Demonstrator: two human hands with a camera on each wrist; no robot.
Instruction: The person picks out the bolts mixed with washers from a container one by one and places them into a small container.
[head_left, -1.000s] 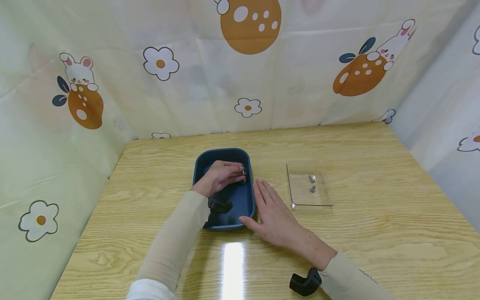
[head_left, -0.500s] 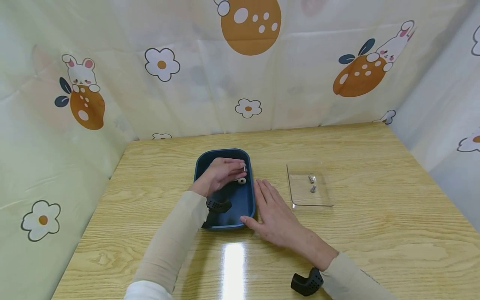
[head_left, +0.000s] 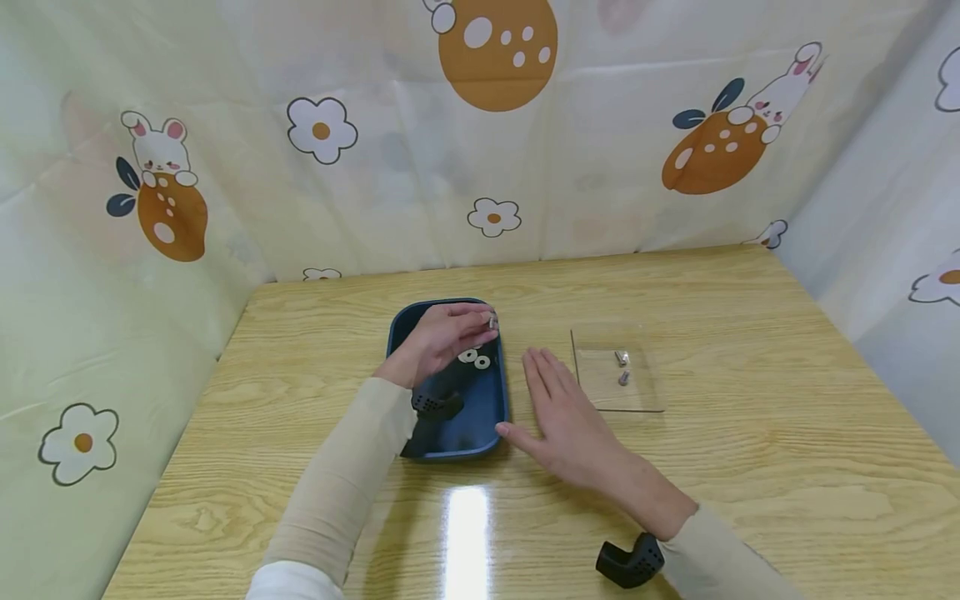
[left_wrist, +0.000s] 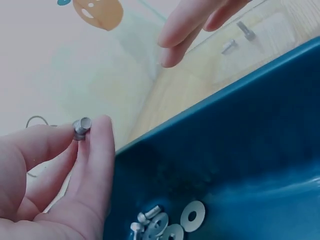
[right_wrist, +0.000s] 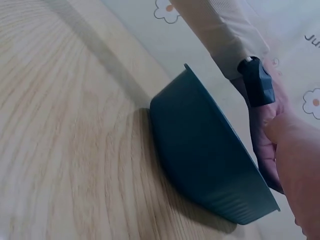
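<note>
A small metal bolt (left_wrist: 82, 127) is pinched between thumb and fingertips of my left hand (head_left: 441, 337), just over the right wall of a dark blue plastic bin (head_left: 506, 400). Below that hand, in the bin, lie flat washers (left_wrist: 201, 212) and a few more bolts (left_wrist: 152, 212), partly hidden by the hand in the head view. My right hand (head_left: 570, 429) holds nothing, its fingers straight, beside the bin's right side. Its thumb tip is close to the rim; whether it touches cannot be told.
A shallow clear tray (head_left: 600, 387) stands right of the bin, with two bolts (head_left: 624, 378) lying in it. The wooden tabletop (head_left: 750, 417) ends at a patterned curtain (head_left: 405, 208) at the back and sides.
My left hand has risen from inside the bin with the bolt, uncovering washers. My right hand has moved slightly right, away from the bin's side.
</note>
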